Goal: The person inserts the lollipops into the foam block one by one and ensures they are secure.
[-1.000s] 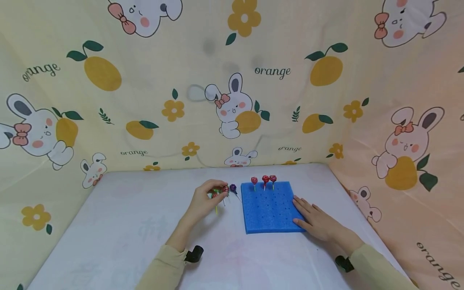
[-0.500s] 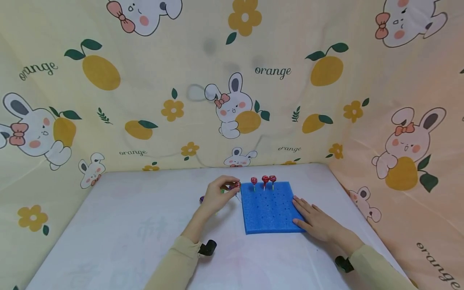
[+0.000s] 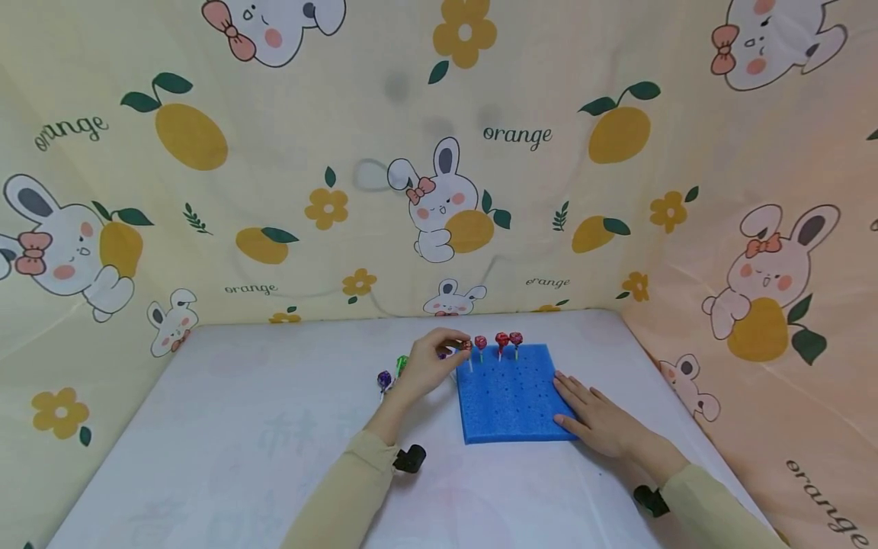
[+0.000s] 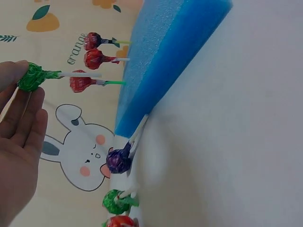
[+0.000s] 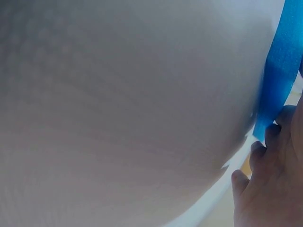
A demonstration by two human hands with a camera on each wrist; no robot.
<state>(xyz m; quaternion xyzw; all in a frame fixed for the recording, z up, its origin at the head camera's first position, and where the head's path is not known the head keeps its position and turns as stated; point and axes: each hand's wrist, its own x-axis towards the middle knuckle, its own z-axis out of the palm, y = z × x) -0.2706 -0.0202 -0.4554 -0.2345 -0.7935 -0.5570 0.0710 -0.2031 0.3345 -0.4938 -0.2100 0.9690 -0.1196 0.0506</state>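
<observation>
My left hand pinches the wrapped head of a lollipop between thumb and fingers. Its wrapper looks green in the left wrist view, and its white stick points down over the back left corner of a blue foam board. The board has rows of small holes. Along its back edge stand three lollipops with reddish wrappers, among them a red lollipop closest to the left hand. My right hand rests on the board's right edge with its fingers extended; in the right wrist view its fingers touch the foam.
Loose lollipops lie left of the board: a purple lollipop against its side, a green lollipop, a red lollipop and another purple lollipop. A patterned cloth hangs behind the white table.
My left hand has carried the lollipop rightward from the loose ones to above the board's back left corner. The right hand and the board have stayed in place.
</observation>
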